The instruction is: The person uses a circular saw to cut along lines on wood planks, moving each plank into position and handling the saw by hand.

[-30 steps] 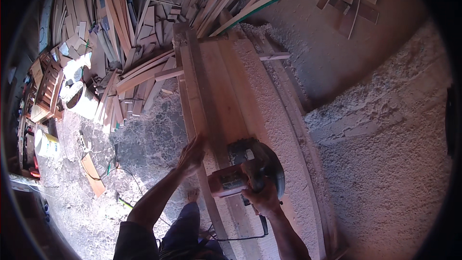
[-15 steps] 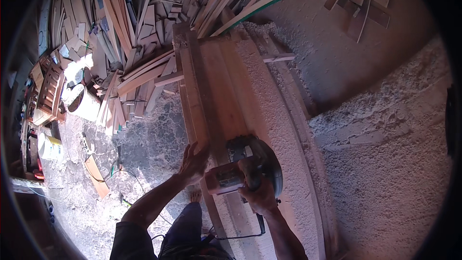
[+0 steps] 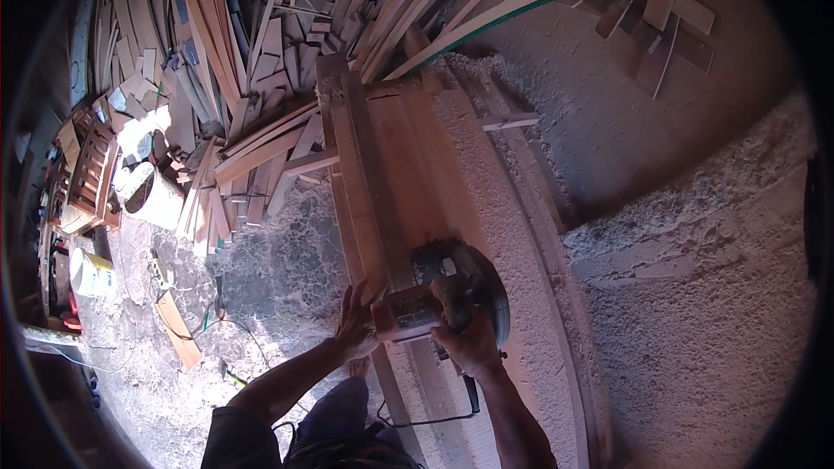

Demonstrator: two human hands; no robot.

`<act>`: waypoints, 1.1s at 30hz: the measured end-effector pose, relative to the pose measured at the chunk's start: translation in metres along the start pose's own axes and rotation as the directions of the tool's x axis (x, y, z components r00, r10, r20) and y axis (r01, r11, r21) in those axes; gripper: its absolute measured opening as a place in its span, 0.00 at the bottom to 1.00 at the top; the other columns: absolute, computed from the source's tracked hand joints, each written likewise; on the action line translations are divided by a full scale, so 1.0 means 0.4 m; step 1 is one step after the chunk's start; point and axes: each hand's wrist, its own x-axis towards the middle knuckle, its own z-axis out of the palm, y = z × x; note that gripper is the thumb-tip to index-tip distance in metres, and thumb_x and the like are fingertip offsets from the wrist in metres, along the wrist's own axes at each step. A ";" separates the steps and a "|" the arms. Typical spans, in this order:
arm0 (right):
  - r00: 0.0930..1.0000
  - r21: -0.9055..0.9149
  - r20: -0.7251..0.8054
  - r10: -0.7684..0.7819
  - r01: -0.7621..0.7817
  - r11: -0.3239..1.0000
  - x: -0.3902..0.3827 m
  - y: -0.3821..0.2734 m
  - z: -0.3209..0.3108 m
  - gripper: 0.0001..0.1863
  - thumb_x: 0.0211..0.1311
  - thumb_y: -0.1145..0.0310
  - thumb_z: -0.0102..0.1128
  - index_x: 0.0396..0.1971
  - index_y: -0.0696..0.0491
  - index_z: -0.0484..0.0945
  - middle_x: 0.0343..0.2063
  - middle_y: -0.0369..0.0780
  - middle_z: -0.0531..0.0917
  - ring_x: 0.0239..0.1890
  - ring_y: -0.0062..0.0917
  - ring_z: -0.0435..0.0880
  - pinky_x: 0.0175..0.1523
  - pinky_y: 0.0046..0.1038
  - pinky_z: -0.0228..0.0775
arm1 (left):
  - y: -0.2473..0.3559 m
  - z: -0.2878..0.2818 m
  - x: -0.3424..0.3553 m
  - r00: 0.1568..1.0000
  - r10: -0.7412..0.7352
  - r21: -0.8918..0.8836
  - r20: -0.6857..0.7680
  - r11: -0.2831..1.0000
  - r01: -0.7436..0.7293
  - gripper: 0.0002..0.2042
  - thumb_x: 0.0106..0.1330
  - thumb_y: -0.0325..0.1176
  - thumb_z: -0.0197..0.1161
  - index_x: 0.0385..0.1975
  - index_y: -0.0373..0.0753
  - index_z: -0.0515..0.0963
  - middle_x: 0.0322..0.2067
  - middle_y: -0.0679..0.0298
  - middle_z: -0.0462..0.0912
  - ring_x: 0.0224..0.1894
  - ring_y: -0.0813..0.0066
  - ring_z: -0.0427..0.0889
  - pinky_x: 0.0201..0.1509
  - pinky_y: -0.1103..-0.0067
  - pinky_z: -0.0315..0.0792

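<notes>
Head view: right hand (image 3: 469, 343) clenched on circular saw (image 3: 447, 300) handle at 6 o'clock — left hand (image 3: 356, 321) flat, fingers spread, pressing plank (image 3: 365, 174) edge.

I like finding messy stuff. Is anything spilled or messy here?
Yes. Sawdust lies thick on the floor right of the plank being cut with the saw, and wood offcuts are heaped untidily at its far end.
</notes>
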 end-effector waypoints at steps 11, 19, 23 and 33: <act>0.996 -0.084 -0.034 -0.079 0.076 0.994 0.110 -0.043 0.021 0.28 0.50 0.62 0.75 0.51 0.58 0.79 0.40 0.49 0.88 0.44 0.40 0.90 0.50 0.38 0.81 | 0.012 -0.021 0.010 0.989 0.092 -0.007 -0.116 0.996 -0.093 0.35 0.56 0.24 0.65 0.68 0.50 0.69 0.68 0.49 0.65 0.73 0.39 0.57 0.72 0.43 0.53; 0.993 -0.051 -0.079 -0.083 0.079 0.996 0.190 -0.061 0.037 0.23 0.51 0.76 0.70 0.51 0.61 0.82 0.35 0.37 0.84 0.38 0.22 0.83 0.46 0.28 0.76 | 0.005 -0.008 0.019 0.980 0.153 0.043 -0.130 0.988 -0.149 0.36 0.59 0.24 0.63 0.71 0.48 0.64 0.69 0.48 0.65 0.72 0.38 0.58 0.72 0.44 0.53; 0.988 -0.018 -0.068 -0.140 0.139 0.990 0.210 -0.117 0.055 0.24 0.50 0.76 0.70 0.52 0.61 0.82 0.37 0.37 0.84 0.38 0.21 0.83 0.45 0.27 0.76 | -0.023 0.001 0.012 0.983 0.139 0.044 -0.117 0.990 -0.135 0.37 0.58 0.24 0.63 0.72 0.45 0.63 0.72 0.49 0.63 0.75 0.38 0.53 0.74 0.43 0.51; 0.996 -0.033 -0.017 -0.087 0.086 0.996 0.303 -0.123 0.055 0.31 0.48 0.63 0.76 0.53 0.58 0.80 0.43 0.52 0.87 0.49 0.44 0.88 0.55 0.39 0.78 | 0.035 -0.062 0.028 0.992 -0.028 0.017 0.123 1.000 0.026 0.39 0.59 0.26 0.63 0.75 0.37 0.60 0.77 0.52 0.57 0.78 0.35 0.48 0.78 0.44 0.47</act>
